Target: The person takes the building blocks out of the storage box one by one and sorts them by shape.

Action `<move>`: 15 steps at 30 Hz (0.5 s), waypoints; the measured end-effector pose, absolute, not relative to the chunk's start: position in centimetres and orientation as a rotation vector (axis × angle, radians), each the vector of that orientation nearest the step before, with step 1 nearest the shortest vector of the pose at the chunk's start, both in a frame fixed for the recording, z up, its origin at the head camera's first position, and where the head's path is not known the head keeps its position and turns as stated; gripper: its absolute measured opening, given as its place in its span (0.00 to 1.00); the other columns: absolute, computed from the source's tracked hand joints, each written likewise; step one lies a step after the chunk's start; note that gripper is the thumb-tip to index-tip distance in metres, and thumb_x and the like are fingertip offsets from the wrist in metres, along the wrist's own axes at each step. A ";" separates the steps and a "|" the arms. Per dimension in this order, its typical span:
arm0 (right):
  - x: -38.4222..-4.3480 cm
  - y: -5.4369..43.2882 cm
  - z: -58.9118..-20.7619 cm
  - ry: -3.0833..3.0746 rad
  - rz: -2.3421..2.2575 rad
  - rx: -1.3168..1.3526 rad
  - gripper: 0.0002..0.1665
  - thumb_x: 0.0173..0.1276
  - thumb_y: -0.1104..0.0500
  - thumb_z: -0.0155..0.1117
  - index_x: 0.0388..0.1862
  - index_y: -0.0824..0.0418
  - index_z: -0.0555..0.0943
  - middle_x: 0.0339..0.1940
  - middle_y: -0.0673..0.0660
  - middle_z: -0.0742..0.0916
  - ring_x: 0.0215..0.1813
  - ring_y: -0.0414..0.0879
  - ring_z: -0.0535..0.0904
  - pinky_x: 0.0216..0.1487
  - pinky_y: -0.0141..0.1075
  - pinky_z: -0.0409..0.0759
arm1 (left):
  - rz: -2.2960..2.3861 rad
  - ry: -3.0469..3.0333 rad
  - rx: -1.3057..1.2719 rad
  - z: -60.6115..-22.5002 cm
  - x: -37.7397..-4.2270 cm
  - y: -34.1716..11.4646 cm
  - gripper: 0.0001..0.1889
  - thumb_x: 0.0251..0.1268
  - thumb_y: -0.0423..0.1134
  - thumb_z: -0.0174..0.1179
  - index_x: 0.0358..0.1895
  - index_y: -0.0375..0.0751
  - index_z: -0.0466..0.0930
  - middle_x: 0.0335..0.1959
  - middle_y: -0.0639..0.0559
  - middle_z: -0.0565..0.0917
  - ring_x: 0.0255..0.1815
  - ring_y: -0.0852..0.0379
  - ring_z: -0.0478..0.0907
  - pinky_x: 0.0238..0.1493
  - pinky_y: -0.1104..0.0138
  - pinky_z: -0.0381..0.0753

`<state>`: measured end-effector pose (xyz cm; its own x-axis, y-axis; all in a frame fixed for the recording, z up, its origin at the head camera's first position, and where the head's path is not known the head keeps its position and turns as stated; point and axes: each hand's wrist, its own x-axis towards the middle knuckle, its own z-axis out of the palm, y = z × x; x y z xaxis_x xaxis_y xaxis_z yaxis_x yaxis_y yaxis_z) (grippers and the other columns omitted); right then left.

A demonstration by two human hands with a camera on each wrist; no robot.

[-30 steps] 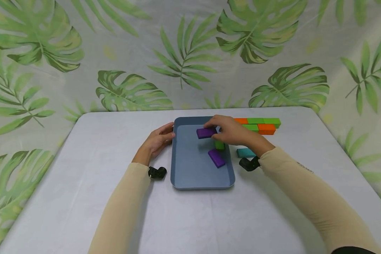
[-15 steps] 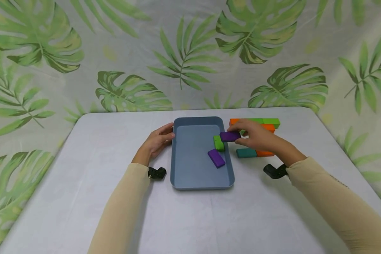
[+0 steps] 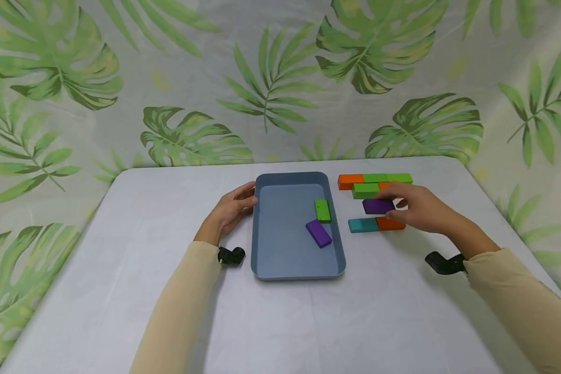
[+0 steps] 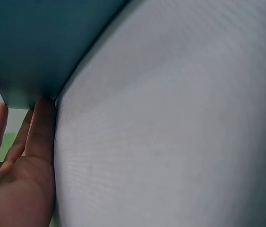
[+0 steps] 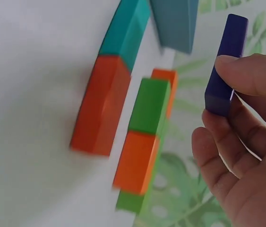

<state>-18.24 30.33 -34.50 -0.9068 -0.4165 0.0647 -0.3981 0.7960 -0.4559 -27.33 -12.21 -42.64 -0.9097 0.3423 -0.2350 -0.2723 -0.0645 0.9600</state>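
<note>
My right hand (image 3: 418,209) pinches a purple block (image 3: 377,206) between thumb and fingers. In the right wrist view the purple block (image 5: 226,66) is held off the table, beside the other blocks. It hangs between a back pair of blocks, green (image 3: 365,191) and orange (image 5: 135,161), and a front pair, teal (image 3: 362,225) and orange (image 3: 390,224). My left hand (image 3: 232,209) touches the left side of the blue-grey tray (image 3: 280,254) with extended fingers. Inside the tray lie a green block (image 3: 322,211) and another purple block (image 3: 318,233), near its right wall.
At the back right, an orange block (image 3: 350,182) and two green blocks (image 3: 400,178) lie end to end in a row. A white cloth covers the table (image 3: 280,322). Behind it hangs a leaf-patterned cloth (image 3: 280,78).
The right hand has carried the purple block from above the tray rightward, over the tray's right wall, to between the block rows. The left hand and tray have stayed put.
</note>
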 end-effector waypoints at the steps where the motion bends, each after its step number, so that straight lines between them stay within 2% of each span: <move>1: -18.1 30.8 -34.5 2.946 -0.731 -0.656 0.21 0.64 0.67 0.68 0.57 0.62 0.81 0.55 0.61 0.84 0.55 0.55 0.79 0.52 0.50 0.84 | 2.023 1.810 0.075 -42.6 -27.3 -12.2 0.34 0.73 0.29 0.54 0.79 0.46 0.55 0.80 0.45 0.57 0.80 0.45 0.58 0.81 0.53 0.56; 8: -17.3 33.9 -35.1 3.042 -0.693 -0.632 0.21 0.61 0.68 0.71 0.54 0.61 0.82 0.49 0.58 0.86 0.49 0.50 0.80 0.44 0.28 0.84 | 2.013 1.823 0.078 -42.5 -27.4 -12.3 0.33 0.74 0.29 0.53 0.79 0.47 0.56 0.80 0.45 0.57 0.79 0.45 0.58 0.81 0.53 0.55; 10: -17.2 34.7 -35.4 3.053 -0.693 -0.596 0.21 0.60 0.68 0.71 0.54 0.62 0.82 0.49 0.59 0.86 0.48 0.50 0.79 0.43 0.25 0.83 | 2.010 1.827 0.081 -42.5 -27.5 -12.3 0.33 0.74 0.29 0.53 0.79 0.47 0.55 0.81 0.45 0.57 0.79 0.45 0.58 0.81 0.54 0.55; 12: -17.3 35.5 -35.9 3.057 -0.693 -0.552 0.21 0.60 0.69 0.71 0.54 0.63 0.83 0.49 0.60 0.86 0.48 0.52 0.79 0.43 0.27 0.84 | 2.011 1.827 0.083 -42.5 -27.5 -12.4 0.33 0.74 0.29 0.53 0.79 0.47 0.55 0.81 0.45 0.57 0.79 0.45 0.58 0.81 0.53 0.55; 15: -17.5 36.6 -36.7 3.044 -0.689 -0.484 0.21 0.61 0.69 0.71 0.55 0.65 0.82 0.50 0.62 0.86 0.50 0.56 0.79 0.45 0.36 0.87 | 2.012 1.830 0.076 -42.5 -27.4 -12.4 0.33 0.74 0.29 0.54 0.79 0.47 0.56 0.80 0.45 0.57 0.79 0.45 0.59 0.81 0.53 0.56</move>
<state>-17.49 36.65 -36.69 -0.9528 -0.2919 0.0833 -0.2993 0.8577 -0.4181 -27.37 -12.37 -42.49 -0.9112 0.3382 -0.2352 -0.2661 -0.0474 0.9628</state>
